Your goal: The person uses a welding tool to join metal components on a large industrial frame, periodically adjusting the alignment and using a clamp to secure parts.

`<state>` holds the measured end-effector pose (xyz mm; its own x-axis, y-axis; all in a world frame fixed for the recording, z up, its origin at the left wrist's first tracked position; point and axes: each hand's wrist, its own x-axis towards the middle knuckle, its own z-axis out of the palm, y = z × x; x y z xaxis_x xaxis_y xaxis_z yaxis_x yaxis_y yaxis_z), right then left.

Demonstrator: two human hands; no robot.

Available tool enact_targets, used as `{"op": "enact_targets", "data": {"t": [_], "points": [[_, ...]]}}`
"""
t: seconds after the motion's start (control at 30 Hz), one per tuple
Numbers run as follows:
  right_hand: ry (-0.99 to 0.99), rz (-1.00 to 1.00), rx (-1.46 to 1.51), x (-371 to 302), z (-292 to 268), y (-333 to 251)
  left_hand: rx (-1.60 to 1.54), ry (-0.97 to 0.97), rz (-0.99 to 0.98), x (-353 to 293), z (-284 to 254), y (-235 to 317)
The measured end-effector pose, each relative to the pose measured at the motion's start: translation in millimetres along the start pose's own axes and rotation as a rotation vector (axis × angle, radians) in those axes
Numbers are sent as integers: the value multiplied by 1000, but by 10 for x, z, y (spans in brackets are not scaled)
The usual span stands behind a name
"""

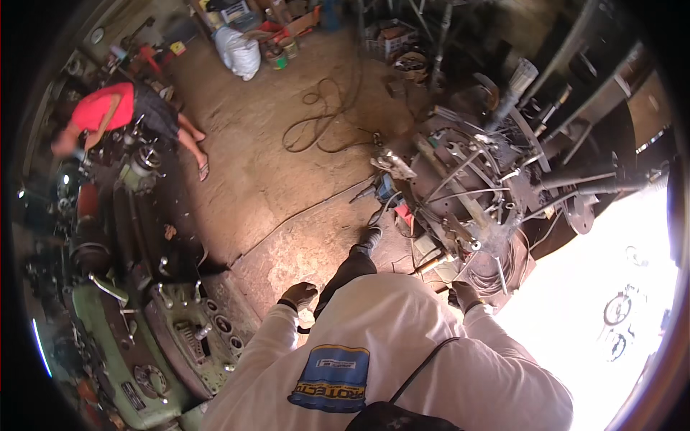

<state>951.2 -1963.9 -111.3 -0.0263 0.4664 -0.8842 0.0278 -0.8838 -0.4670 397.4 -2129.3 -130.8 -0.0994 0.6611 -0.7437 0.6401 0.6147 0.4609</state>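
Observation:
My left hand (299,294) hangs at my left side, dark and seemingly gloved, with its fingers curled in. Nothing shows in it. On the other side my right hand (466,295) is also dark and curled closed, close to the edge of the cluttered metal workbench (471,208). A small dark piece shows by its fingertips, too small to name. Near that hand lie a tool with a wood-coloured handle (433,263) and a coil of cable (496,269). One shoe (371,239) of mine is forward on the floor.
A green lathe (126,352) with levers and dials stands at my left. Beyond it, a person in a red shirt (111,108) bends over machinery. A loose cable (316,136) loops across the floor. A white sack (237,54) sits at the back. Bright light enters at right.

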Motion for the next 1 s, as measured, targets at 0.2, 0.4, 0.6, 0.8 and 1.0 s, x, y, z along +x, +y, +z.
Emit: {"op": "enact_targets", "data": {"t": [0.2,0.4,0.6,0.8,1.0], "points": [[8,2,40,-89,-432,695,77,-7,16,231,-235,515],[-39,-149,-214,-112,-760,908,53,50,79,242,-273,995],[-73,-220,-106,14,-537,596,213,50,157,358,-90,366],[-284,-310,-24,284,-681,367,8,61,11,144,-20,628],[-814,-322,56,-643,-146,-800,-7,68,-48,106,253,195]]}}
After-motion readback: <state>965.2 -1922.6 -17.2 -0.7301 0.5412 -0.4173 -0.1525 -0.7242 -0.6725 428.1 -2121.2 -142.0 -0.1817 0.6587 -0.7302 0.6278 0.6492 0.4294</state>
